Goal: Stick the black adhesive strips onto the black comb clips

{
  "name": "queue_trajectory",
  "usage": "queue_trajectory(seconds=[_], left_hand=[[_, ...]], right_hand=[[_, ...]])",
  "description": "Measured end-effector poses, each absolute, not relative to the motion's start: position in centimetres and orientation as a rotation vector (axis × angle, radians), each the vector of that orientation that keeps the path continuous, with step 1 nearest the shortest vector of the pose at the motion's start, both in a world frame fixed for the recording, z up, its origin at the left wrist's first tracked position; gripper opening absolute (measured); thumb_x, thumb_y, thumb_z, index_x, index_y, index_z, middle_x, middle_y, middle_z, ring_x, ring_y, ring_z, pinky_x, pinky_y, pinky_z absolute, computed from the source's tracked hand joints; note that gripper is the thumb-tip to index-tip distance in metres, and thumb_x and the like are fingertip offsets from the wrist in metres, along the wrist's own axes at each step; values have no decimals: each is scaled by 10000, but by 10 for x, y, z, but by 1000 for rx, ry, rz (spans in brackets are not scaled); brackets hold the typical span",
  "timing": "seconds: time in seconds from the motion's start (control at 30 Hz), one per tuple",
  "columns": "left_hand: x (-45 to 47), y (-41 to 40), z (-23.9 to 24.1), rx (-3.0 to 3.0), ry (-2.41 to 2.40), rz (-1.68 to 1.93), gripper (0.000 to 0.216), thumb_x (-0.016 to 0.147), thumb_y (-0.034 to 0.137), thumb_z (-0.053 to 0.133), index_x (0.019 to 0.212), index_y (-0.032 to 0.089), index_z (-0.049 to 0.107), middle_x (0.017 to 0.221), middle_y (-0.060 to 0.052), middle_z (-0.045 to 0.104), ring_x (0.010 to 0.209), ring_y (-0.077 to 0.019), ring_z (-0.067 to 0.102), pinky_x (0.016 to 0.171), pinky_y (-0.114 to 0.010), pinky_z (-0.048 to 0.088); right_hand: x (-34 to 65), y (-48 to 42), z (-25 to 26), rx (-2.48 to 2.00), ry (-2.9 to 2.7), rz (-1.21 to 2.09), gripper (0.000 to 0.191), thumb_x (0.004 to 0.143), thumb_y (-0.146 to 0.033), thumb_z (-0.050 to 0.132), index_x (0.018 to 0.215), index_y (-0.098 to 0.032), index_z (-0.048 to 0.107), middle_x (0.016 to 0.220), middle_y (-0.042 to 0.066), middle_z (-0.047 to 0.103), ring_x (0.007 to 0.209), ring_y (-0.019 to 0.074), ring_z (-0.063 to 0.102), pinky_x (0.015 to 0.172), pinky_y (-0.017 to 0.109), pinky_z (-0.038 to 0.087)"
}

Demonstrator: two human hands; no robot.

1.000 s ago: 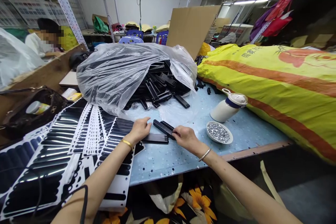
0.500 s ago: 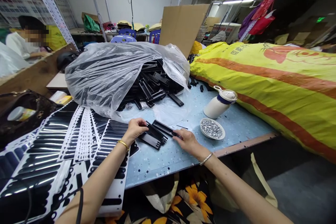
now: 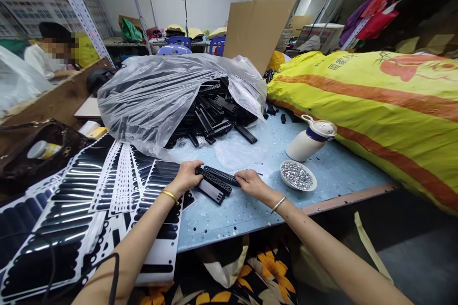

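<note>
Pinching a long, black, textured plastic strip (image 3: 221, 175) in our right hand (image 3: 252, 185), we grip flat black strips (image 3: 210, 191) with our left hand (image 3: 188, 176), seemingly steadying them over the speckled blue tabletop (image 3: 239, 217)'s near side.

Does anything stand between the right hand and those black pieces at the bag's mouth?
Nothing upright shows between the right hand and the black pieces; clear plastic lies on the blue tabletop before them.

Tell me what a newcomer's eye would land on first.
Probably the bulky yellow sack with orange bands, filling the right side. Left of it, a translucent plastic bag gapes over slim black pieces; in front, the bare left hand and right hand hold similar black strips.
</note>
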State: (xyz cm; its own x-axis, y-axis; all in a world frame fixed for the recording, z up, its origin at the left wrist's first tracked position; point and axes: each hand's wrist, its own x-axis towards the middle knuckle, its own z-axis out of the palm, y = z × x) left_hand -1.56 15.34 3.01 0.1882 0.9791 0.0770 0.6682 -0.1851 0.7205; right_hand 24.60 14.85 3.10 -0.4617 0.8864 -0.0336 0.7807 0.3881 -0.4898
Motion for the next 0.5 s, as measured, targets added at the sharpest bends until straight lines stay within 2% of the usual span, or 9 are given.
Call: queue_trajectory(seconds=[0.2,0.27,0.33,0.4,0.5], left_hand=[[-21,151,34,2005,1512,679,422,656,87,628,1052,185,739,964,-36,781,916,-222,718,877,-308,537],[-23,150,34,2026,1519,657,432,672,97,628,1081,191,730,985,-34,779,927,-218,718,890,-303,533],[-26,149,35,2054,1539,626,449,680,114,638,1117,184,713,1000,-46,773,931,-225,715,887,-309,533],[-29,147,37,2093,1562,581,450,685,134,644,1131,172,697,994,-65,767,918,-239,710,869,-329,534],[-33,138,42,2181,1552,485,355,688,166,658,1040,176,704,970,-83,754,939,-273,692,877,-371,515]], right_hand=[[237,147,38,-1418,-2458,697,301,854,-170,462,597,-176,617,557,-11,560,562,123,484,579,238,328],[235,143,39,-1445,-2437,692,259,871,-247,506,685,-179,672,582,-6,592,566,130,512,574,238,348],[235,138,38,-1491,-2398,666,222,832,-377,618,856,-179,715,648,9,644,598,149,558,572,240,374],[234,132,37,-1525,-2367,628,363,755,-456,713,989,-179,710,740,35,686,657,176,599,593,250,402],[233,126,33,-1520,-2359,578,285,821,-431,653,949,-182,706,806,60,700,724,194,623,643,266,425]])
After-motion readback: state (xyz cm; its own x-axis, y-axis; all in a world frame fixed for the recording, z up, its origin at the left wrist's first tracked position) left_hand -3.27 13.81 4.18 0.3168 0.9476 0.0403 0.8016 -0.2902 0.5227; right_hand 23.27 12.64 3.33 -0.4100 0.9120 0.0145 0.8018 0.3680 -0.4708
